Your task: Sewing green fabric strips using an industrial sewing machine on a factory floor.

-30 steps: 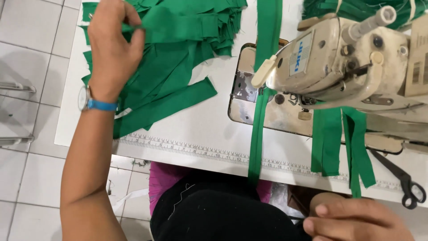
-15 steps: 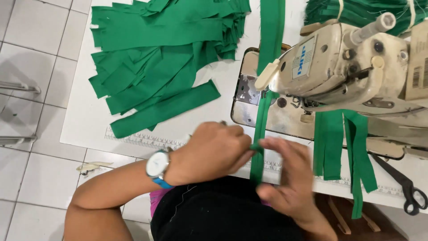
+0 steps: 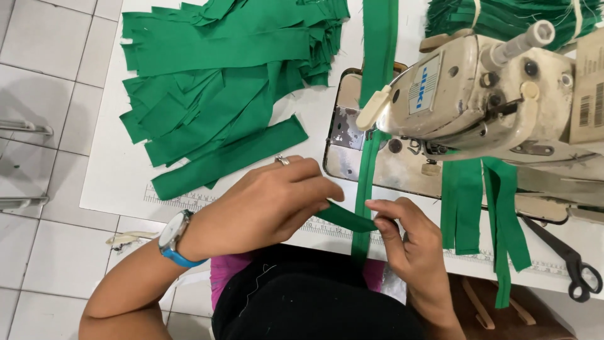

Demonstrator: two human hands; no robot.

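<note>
My left hand (image 3: pixel 267 201) and my right hand (image 3: pixel 409 236) both pinch a short green fabric strip (image 3: pixel 346 219) at the table's front edge. A ring sits on a left finger and a blue-strapped watch (image 3: pixel 173 238) on that wrist. A long green band (image 3: pixel 371 126) runs from the far side under the head of the cream sewing machine (image 3: pixel 478 94) and down over the front edge, just behind the held strip. A large pile of green strips (image 3: pixel 220 82) lies on the white table (image 3: pixel 119 170) to the left.
Three green strips (image 3: pixel 481 201) hang from the machine's front. Black scissors (image 3: pixel 569 261) lie at the right front edge. More bundled green fabric (image 3: pixel 509 16) sits behind the machine. A printed ruler runs along the table's front. Tiled floor lies to the left.
My left hand came down from the strip pile to the front edge. My right hand rose from below the table. Both now grip a strip beside the long band.
</note>
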